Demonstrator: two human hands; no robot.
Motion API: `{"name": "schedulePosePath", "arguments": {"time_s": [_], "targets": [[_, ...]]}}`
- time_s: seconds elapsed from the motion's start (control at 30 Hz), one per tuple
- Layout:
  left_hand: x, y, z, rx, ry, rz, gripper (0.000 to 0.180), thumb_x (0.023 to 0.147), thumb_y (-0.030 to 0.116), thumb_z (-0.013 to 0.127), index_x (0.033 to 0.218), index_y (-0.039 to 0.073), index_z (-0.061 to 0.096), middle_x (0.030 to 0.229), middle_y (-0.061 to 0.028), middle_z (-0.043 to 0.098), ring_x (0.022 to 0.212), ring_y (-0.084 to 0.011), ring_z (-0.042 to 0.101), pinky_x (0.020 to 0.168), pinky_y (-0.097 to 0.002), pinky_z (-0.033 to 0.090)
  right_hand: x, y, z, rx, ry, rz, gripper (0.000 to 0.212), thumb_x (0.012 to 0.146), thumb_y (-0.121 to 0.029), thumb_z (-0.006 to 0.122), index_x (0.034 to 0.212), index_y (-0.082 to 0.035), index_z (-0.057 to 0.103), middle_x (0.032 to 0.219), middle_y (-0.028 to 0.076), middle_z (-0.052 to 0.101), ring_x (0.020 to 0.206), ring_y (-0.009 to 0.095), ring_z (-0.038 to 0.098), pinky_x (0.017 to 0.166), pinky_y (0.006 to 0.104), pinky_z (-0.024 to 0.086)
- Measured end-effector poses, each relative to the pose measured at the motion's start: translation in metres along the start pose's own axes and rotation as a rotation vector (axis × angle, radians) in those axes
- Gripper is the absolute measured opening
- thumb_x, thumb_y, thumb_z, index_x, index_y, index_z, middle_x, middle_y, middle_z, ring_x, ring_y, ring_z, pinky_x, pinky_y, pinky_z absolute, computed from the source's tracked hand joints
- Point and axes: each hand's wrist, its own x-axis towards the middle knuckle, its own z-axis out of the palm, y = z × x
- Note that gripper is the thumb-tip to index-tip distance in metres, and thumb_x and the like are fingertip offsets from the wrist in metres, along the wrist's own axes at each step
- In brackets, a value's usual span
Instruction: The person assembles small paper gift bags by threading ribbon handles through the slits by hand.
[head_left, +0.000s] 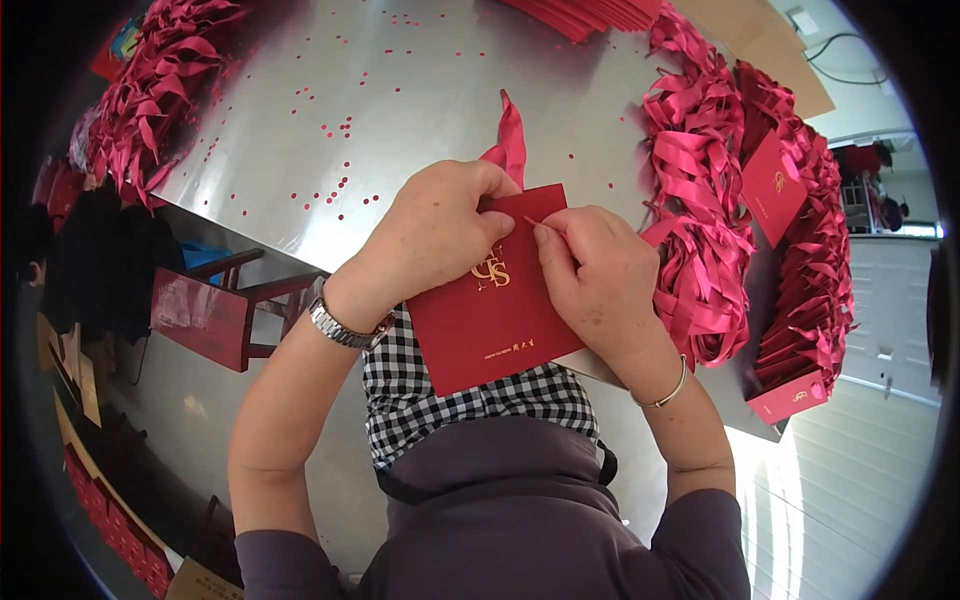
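Observation:
A flat red paper bag (500,335) with gold print hangs tilted in front of my lap, at the near edge of the table. My left hand (430,230) is closed at its upper left, thumb and fingers pinching the top part. My right hand (605,275) is closed at the upper right side, where thumb and forefinger pinch what looks like a thin ribbon end at the bag's face. From behind the left fingers a pink-red satin ribbon (509,140) sticks up beyond the bag. The ribbon's path through the bag is hidden.
Piles of ribbons (700,200) lie on the metal table (420,110) at right, beside a long row of red bags (800,330). More ribbons (155,90) heap at far left. Small red paper dots (340,185) are scattered about. A wooden stool (205,315) stands left below.

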Motion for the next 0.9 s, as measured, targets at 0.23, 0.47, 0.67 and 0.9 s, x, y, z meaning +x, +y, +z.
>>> {"name": "schedulePosePath", "arguments": {"time_s": [0.23,0.47,0.67,0.9], "targets": [[-0.005,-0.002,0.012,0.020,0.131,0.052,0.021,0.081,0.005,0.066,0.101,-0.001,0.067,0.085,-0.0138,0.070,0.076,-0.0224,0.066,0.072,-0.0327,0.052,0.013,-0.008,0.004,0.016,-0.072,0.190,0.014,0.081,-0.016,0.066,0.075,-0.005,0.059,0.066,0.011,0.061,0.056,0.031,0.060,0.054,0.0410,0.049],[-0.003,-0.005,0.018,0.091,0.206,0.093,0.022,0.079,0.004,0.064,0.101,0.000,0.067,0.088,-0.0160,0.070,0.080,-0.0304,0.068,0.073,-0.0367,0.053,0.018,-0.014,0.014,-0.182,-0.109,0.069,0.017,0.082,-0.014,0.061,0.070,-0.003,0.056,0.065,0.013,0.061,0.058,0.034,0.062,0.055,0.0441,0.050],[-0.007,-0.008,0.009,-0.003,0.161,0.106,0.024,0.084,0.003,0.061,0.107,0.000,0.067,0.094,-0.0163,0.070,0.082,-0.0271,0.069,0.075,-0.0352,0.053,0.026,-0.007,0.010,-0.056,-0.169,0.101,0.014,0.084,-0.016,0.064,0.087,-0.003,0.056,0.074,0.015,0.064,0.066,0.035,0.064,0.059,0.0443,0.051],[-0.013,0.004,-0.002,-0.055,0.100,0.022,0.020,0.089,0.001,0.057,0.105,-0.001,0.068,0.093,-0.0134,0.071,0.084,-0.0195,0.068,0.077,-0.0298,0.053,0.013,-0.004,0.005,0.116,-0.152,0.073,0.025,0.083,-0.013,0.068,0.104,-0.004,0.056,0.081,0.016,0.066,0.073,0.035,0.065,0.064,0.0429,0.051]]}}
